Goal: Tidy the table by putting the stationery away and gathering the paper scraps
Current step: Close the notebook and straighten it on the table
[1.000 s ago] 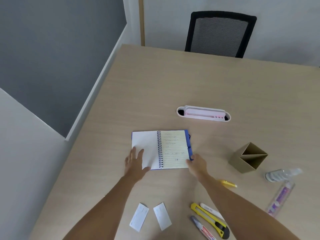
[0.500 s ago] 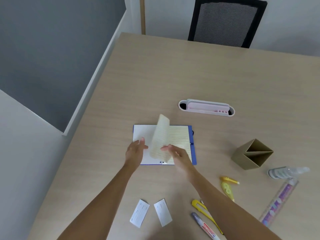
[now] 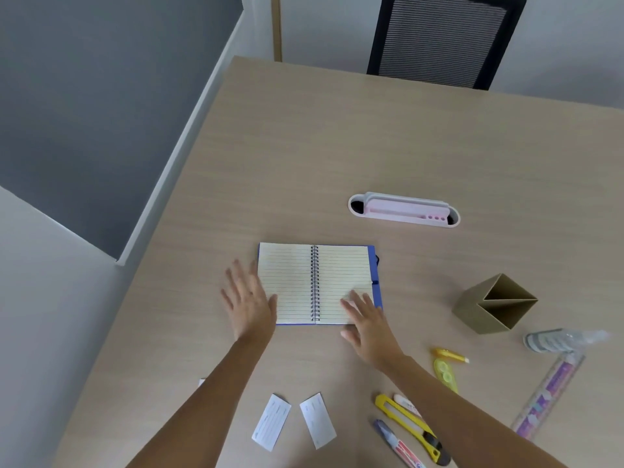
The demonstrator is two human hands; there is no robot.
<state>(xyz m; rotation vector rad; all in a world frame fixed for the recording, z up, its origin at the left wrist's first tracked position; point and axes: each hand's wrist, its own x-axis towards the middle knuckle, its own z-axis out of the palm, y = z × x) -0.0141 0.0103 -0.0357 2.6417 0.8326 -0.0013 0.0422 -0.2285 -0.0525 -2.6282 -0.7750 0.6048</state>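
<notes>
A blue spiral notebook (image 3: 304, 275) lies open on the table, showing two blank lined pages. My left hand (image 3: 248, 300) hovers flat at its left edge, fingers spread, holding nothing. My right hand (image 3: 366, 322) rests open on the lower right page corner. Two white paper scraps (image 3: 271, 422) (image 3: 317, 419) lie near the front edge. A yellow box cutter (image 3: 410, 425), a marker (image 3: 398, 445), a white eraser-like piece (image 3: 407, 404), a yellow correction tape (image 3: 445, 373) and a yellow pen cap piece (image 3: 450, 355) lie at the right front.
A tan cardboard pen holder (image 3: 494, 304) stands at the right. Beside it lie a clear bottle (image 3: 553, 339) and a purple ruler (image 3: 548, 393). A cable grommet with a pink tray (image 3: 403, 209) sits behind the notebook. A black chair (image 3: 442, 40) stands at the far edge.
The written page was lifted by my right hand and turned over to the left; both pages now lie flat and blank. My left hand shifted off the notebook to its left edge.
</notes>
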